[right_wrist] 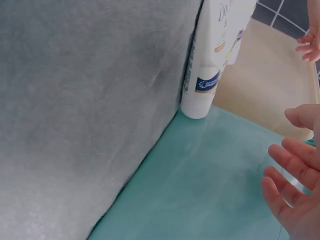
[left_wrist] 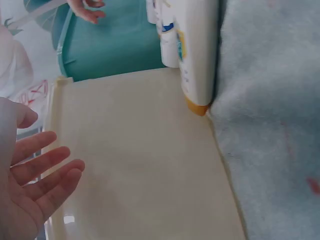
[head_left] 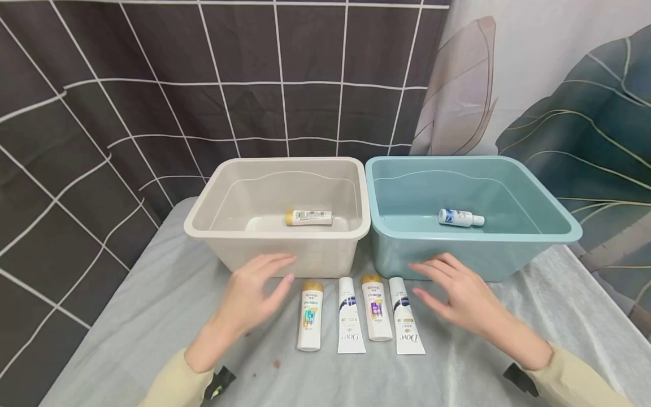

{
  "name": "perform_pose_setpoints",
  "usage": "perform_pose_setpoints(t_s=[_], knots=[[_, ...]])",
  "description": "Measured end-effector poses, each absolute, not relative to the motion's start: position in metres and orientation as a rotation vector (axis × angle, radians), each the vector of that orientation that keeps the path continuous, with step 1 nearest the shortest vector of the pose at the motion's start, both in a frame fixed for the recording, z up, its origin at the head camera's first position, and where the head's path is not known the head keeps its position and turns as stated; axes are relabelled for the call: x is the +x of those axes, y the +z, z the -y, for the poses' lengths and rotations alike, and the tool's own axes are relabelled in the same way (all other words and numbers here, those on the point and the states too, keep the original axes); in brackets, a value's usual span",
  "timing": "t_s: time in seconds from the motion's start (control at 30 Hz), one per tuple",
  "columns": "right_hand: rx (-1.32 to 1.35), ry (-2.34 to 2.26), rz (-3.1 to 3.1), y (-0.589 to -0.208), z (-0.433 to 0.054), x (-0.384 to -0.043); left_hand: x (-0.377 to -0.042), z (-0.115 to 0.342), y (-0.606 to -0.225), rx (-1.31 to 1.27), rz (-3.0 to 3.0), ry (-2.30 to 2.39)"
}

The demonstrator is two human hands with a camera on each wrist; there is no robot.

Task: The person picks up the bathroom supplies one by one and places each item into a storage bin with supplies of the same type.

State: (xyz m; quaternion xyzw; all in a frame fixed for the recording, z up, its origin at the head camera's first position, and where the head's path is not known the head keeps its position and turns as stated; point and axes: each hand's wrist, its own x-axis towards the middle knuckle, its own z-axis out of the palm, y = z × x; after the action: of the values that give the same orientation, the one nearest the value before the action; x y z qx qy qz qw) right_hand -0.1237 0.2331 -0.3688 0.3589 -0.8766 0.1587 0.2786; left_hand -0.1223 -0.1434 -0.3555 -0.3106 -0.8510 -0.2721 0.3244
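My left hand (head_left: 252, 294) hovers by the front of the beige bin, fingers loosely extended and holding nothing. Close to its thumb lies a white shampoo bottle (head_left: 309, 325) with a gold cap and a teal label. To the right of that come a white Dove tube (head_left: 351, 328), a gold-capped bottle with a purple label (head_left: 377, 311) and a second Dove tube (head_left: 407, 328), side by side on the cloth. My right hand (head_left: 460, 291), also holding nothing, is in front of the blue bin, its fingers relaxed near that second tube. In the right wrist view its fingers (right_wrist: 295, 170) are spread.
The beige bin (head_left: 203, 229) holds a gold-capped bottle (head_left: 310, 217) lying on its side. Against it stands the blue bin (head_left: 569, 232), with a small white-and-blue bottle (head_left: 460, 218) inside. Grey cloth (head_left: 168, 316) covers the table; a dark checked curtain (head_left: 254, 113) hangs behind.
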Motion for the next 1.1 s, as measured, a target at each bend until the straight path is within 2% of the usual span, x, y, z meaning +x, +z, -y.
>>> perform_pose_setpoints(t_s=[0.6, 1.1], knots=[[1.005, 0.557, 2.277, -0.368, -0.214, -0.133, -0.129, 0.149, -0.330, -0.785, 2.114, -0.771], [1.058, 0.522, 2.330, -0.366, -0.195, -0.137, -0.135, 0.157, -0.306, -0.612, 2.096, -0.847]])
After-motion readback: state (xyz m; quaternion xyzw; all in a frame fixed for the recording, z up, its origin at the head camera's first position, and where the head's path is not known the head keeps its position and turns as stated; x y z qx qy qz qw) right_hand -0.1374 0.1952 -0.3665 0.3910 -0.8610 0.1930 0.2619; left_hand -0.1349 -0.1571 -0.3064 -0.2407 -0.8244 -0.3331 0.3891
